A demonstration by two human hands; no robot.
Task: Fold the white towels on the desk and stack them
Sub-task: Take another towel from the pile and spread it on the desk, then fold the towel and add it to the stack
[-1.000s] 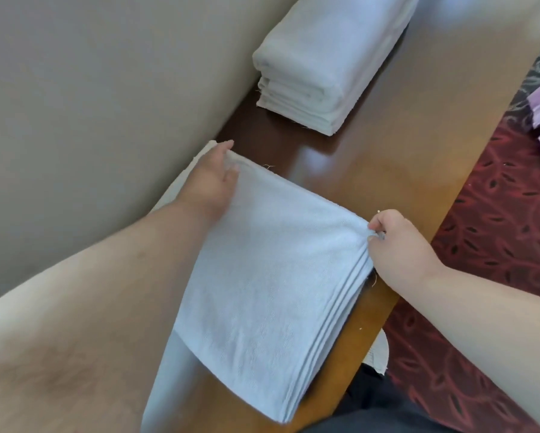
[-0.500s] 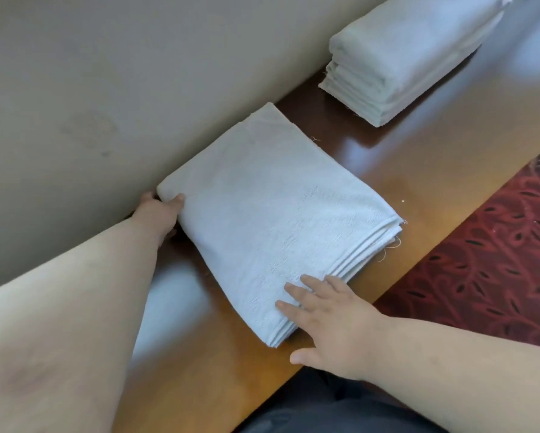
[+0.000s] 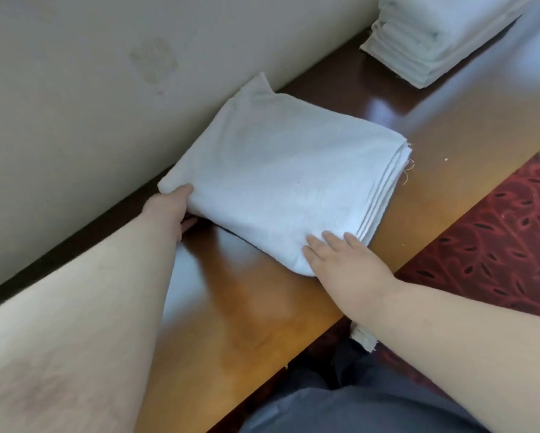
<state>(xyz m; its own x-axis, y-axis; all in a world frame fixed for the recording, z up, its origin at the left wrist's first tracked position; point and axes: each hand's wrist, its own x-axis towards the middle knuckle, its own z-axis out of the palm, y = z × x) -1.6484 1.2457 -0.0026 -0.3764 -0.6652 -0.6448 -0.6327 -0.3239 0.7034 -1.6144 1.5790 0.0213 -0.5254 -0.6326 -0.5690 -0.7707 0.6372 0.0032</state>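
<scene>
A folded white towel (image 3: 281, 170) lies on the brown wooden desk (image 3: 262, 307), its far corner riding up the wall. My left hand (image 3: 171, 210) grips its near-left corner, thumb on top and fingers underneath, lifting that edge a little. My right hand (image 3: 346, 260) rests flat with straight fingers on the towel's near-right corner, beside the layered edges. A stack of folded white towels (image 3: 434, 35) sits at the far right of the desk against the wall.
A beige wall (image 3: 90, 89) runs along the desk's left side. Red patterned carpet (image 3: 506, 239) lies to the right of the desk edge. A scrap of white cloth (image 3: 363, 339) hangs below the desk edge by my grey trousers (image 3: 356, 407).
My left hand has taken the towel's near-left corner with thumb on top and raised it slightly. The right hand stays flat on the near-right corner. The view has shifted left.
</scene>
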